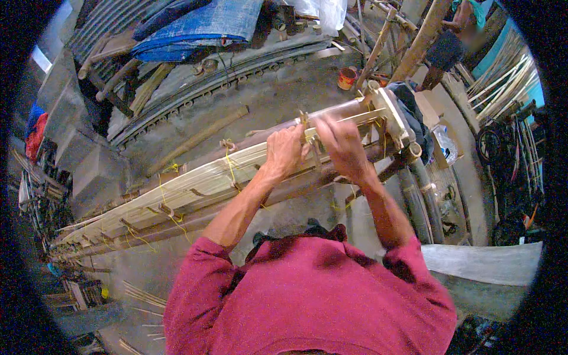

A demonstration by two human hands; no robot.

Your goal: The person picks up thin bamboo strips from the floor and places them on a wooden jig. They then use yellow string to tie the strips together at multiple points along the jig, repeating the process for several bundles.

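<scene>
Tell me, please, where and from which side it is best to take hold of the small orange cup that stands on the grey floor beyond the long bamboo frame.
Probably grip the small orange cup around its side wall, coming from above with the fingers on opposite sides. It seems to stand upright with its open mouth up, and no handle shows. A slanting bamboo pole crosses close on its right, so its left side looks freer.

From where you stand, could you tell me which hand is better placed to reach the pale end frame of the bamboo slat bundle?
Right. The right hand rests on the slat bundle nearer the end frame; the left hand grips further back, with the right hand between it and the frame.
</scene>
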